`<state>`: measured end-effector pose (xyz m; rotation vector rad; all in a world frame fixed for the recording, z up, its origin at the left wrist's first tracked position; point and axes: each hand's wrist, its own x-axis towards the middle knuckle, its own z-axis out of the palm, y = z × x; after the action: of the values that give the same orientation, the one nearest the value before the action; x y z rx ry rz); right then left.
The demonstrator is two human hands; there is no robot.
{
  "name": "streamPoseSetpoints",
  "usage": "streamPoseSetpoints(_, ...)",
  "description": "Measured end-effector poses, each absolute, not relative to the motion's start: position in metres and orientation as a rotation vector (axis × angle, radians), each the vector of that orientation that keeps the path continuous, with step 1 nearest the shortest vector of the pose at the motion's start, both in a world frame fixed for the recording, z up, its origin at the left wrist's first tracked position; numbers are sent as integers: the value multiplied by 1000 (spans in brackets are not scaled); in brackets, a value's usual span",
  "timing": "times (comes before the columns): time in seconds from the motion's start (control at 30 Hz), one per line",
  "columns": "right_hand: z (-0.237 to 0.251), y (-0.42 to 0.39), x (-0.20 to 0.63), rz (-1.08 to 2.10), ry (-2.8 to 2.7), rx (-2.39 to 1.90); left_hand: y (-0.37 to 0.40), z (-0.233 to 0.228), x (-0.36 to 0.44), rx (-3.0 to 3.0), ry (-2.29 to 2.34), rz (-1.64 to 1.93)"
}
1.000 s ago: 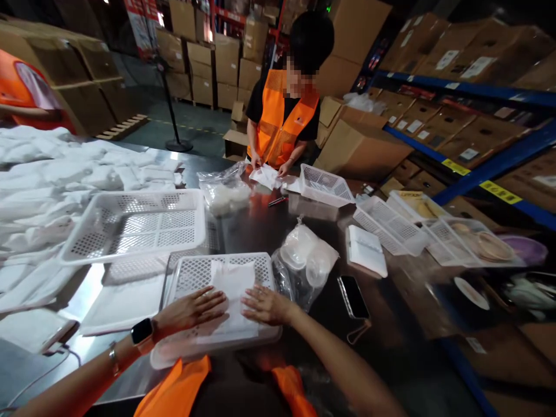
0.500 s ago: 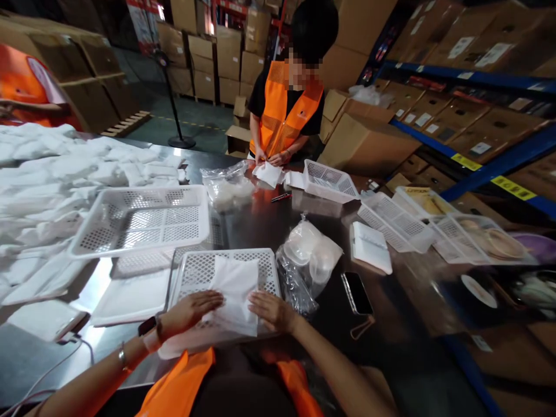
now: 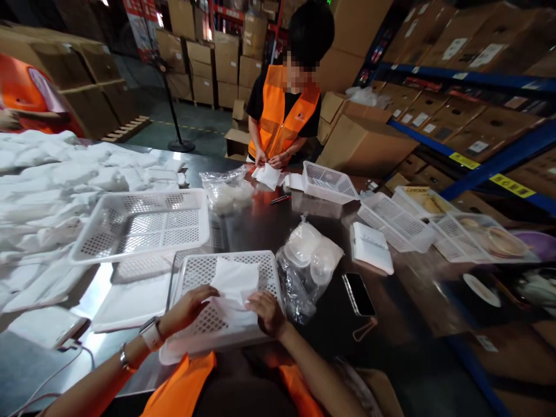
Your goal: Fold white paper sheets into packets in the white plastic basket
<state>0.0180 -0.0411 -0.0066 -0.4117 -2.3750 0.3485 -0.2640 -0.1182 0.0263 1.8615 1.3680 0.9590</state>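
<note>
We face a dim warehouse: stacked cardboard boxes [image 3: 226,63] far, blue shelving [image 3: 478,81] right, grey-green floor [image 3: 191,124] beyond the steel table [image 3: 260,226].

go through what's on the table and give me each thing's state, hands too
left hand: pinching the white cloth
right hand: pinching the white cloth
white cloth: partly lifted, bunched, in the near basket
near basket: upright, holds the cloth
far basket: upright
plastic bag: knotted shut, full
phone: screen dark, lying flat
</note>
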Motion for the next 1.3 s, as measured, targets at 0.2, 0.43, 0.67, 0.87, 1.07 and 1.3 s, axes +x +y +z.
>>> streamPoseSetpoints(0.2,-11,-43,-1,794,-1873,-1228,-106,18,-241,1365,1805,1257)
streamPoseSetpoints(0.43,-12,-46,-21,474,-1725,-1510,-97,5,-214,1257,2048,1379)
streamPoseSetpoints(0.67,-26,-42,-22,170,-1860,-1570,-101,-1,-214,1370,2085,1325)
streamPoseSetpoints(0.87,-30,-43,-14,164,-1967,-1507,-107,-2,-217,1475,2111,1242)
streamPoseSetpoints(1.07,-33,-39,-12,42,-2027,-1491,-107,-8,-220,1585,2189,1049)
streamPoseSetpoints(1.3,-11,-35,-25,-11,-2101,-1330,-97,15,-216,1812,2260,971)
